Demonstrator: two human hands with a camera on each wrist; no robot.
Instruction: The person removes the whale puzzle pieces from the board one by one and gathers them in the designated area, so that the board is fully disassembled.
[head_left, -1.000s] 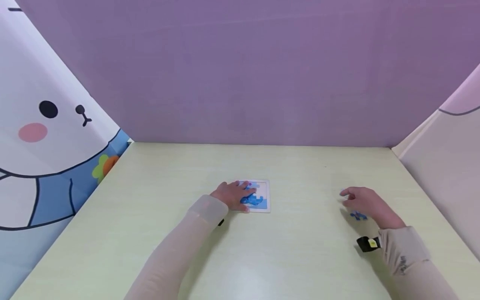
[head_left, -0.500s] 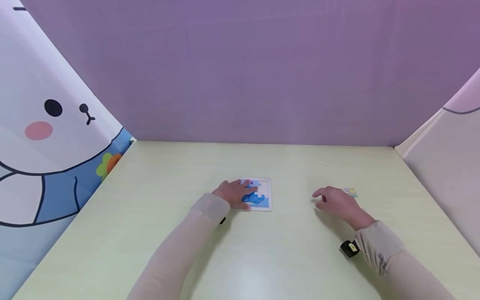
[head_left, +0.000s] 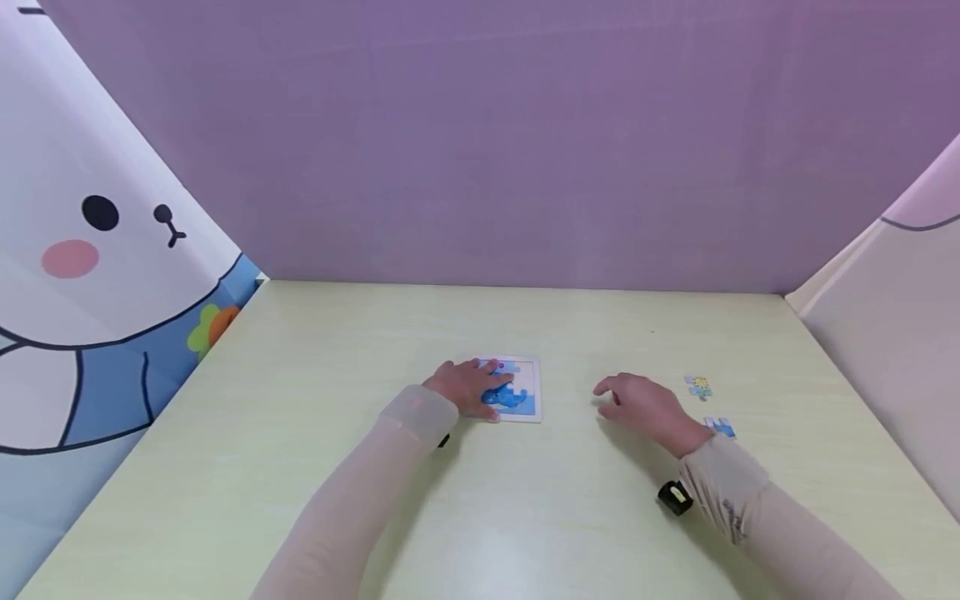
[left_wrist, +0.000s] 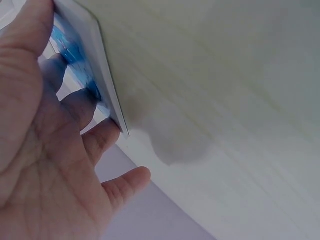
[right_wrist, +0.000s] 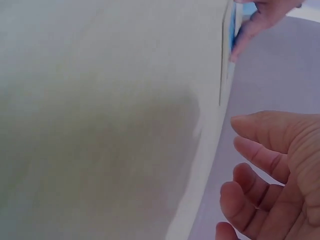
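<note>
My left hand (head_left: 467, 388) lies with spread fingers over the left part of a small white-framed jigsaw puzzle (head_left: 529, 407) with a blue animal picture. In the left wrist view, the fingertips rest on the puzzle (left_wrist: 75, 55) near its edge, the little finger off it. My right hand (head_left: 642, 407) hovers over the table to the right of the puzzle, fingers loosely bent. No object shows between its thumb and fingers (right_wrist: 250, 200) in the right wrist view. Behind it lie a yellow-patterned jigsaw piece (head_left: 699, 386) and a blue and white jigsaw piece (head_left: 720, 427), partly hidden by the wrist.
Both hands work over a pale wooden table (head_left: 360, 333). A purple panel (head_left: 480, 150) rises at its far edge, with a cartoon-printed sheet (head_left: 135, 308) on the left and a pale sheet (head_left: 900, 333) on the right. A black wrist device (head_left: 675, 497) hangs under the right wrist.
My right hand has moved left from above the loose jigsaw pieces toward the puzzle, uncovering the yellow-patterned piece and the blue and white one. The left hand has stayed on the puzzle.
</note>
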